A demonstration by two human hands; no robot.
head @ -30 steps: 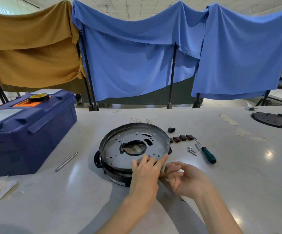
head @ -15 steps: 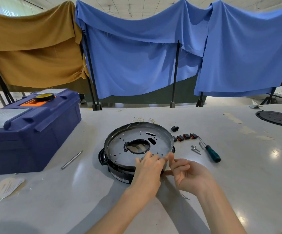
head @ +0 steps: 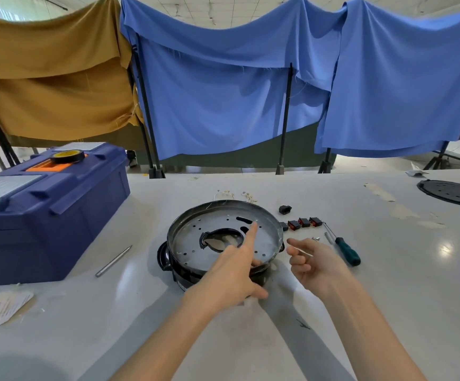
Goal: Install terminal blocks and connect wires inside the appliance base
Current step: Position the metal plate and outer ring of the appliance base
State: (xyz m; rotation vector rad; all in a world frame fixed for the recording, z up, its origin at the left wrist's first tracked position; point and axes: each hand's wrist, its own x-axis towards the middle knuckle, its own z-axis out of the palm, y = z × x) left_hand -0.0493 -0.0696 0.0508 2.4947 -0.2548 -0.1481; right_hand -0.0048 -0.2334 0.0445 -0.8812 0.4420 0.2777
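Note:
The appliance base [head: 178,266], a black round housing, stands upside down in the middle of the table with a perforated metal plate [head: 195,237] on top. My left hand [head: 231,273] reaches over the plate, its index finger stretched to a hole near the far rim. My right hand [head: 315,264] hovers just right of the base, fingers loosely curled, with nothing plainly held. Several black and red terminal blocks [head: 303,222] lie in a row right of the base, with a black block [head: 285,209] behind them. Thin wires with ring ends [head: 248,198] lie behind the base.
A green-handled screwdriver [head: 347,251] and small screws [head: 315,239] lie to the right. A blue toolbox [head: 44,215] with a tape roll [head: 67,155] stands at the left, a metal rod [head: 113,261] beside it. A black disc [head: 454,192] sits far right, a paper label [head: 6,306] near left.
Both hands have left the base's near rim. My left index finger has stretched out across the plate, and my right hand has drawn away to the right and loosened.

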